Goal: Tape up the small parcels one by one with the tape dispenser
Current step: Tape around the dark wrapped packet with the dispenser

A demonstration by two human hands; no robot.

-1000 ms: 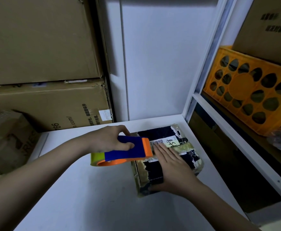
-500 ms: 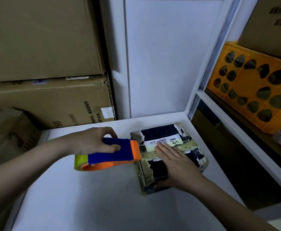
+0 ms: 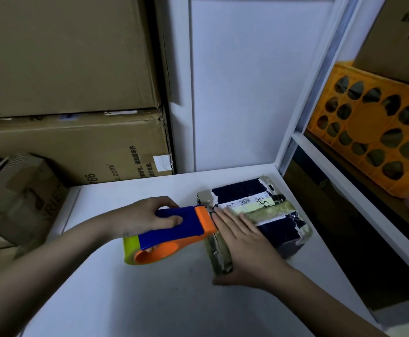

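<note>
Head view: parcel (image 3: 259, 215) sits at the back right corner of the white table (image 3: 150, 300), dark wrap, torn patches, white label on top. Left hand (image 3: 145, 215) grips the tape dispenser (image 3: 174, 233), thumb and fingers curled round its blue body; the orange front end touches the parcel's left top edge. Right hand (image 3: 244, 246) lies flat on the parcel, fingers straight, pressing the tape strip (image 3: 269, 210) down, thumb hooked over the near side.

Change: half a second ago the dispenser was further left, off the parcel edge, with tape stretched between; a second ago it sat over the top. Now its nose is back against the left edge, and the right hand's fingertips have slid up right beside it. The strip already runs across the top toward the right edge. Likely meaning: this strip is laid, and the cut or tear at the left edge comes next. Whether the tape is cut yet, cannot tell.

Containers: orange crate (image 3: 373, 132) on the shelf at right, round holes in its side, dark rounded things inside, can't make out what. Big cardboard boxes (image 3: 72, 147) stacked behind the table's back left corner, closed, contents hidden. No other small parcels in sight.
</note>
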